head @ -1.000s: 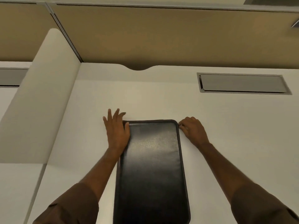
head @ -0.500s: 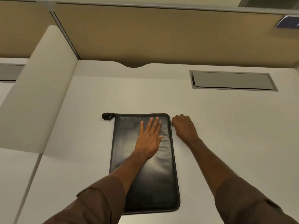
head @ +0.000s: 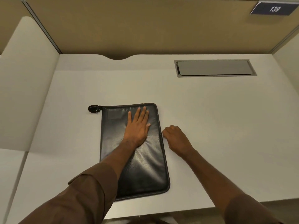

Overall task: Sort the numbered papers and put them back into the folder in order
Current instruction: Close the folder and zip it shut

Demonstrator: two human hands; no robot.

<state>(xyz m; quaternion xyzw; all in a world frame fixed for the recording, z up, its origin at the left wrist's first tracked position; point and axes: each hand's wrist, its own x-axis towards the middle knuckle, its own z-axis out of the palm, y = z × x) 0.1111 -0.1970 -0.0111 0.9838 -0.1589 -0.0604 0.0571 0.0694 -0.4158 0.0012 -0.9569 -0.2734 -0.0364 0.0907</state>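
— Black leather, is that the folder (head: 134,152) under the left hand (head: 136,127)?

— Yes. It lies flat and closed on the white desk (head: 218,126), long side running away from the person, near the front edge. The left hand rests palm down on its upper half, fingers straight and close together, pointing toward the far end; the thumb sticks out to the right. Nothing is gripped; the flat hand simply lies on the cover.

— And the arm?

— It comes in from the lower left, crossing the folder's near corner at a slant. A brown sleeve (head: 84,196) is pushed up to about mid-forearm.

— The right hand (head: 175,137)?

— Just beside the folder's right edge, knuckles up, fingers curled under. The fingertips sit right at the edge seam, roughly halfway along it. Whether they pinch a zip puller there I cannot tell; it is hidden beneath the knuckles.

— Anything at the folder's far left corner?

— A small black tab (head: 93,108) pokes out past the corner, lying on the desk, well apart from both hands.

— Other things on the desk?

— A grey hatch (head: 215,68) set into the top at the far right, and tan partition walls behind, with a dark plate (head: 274,8) reading 139.
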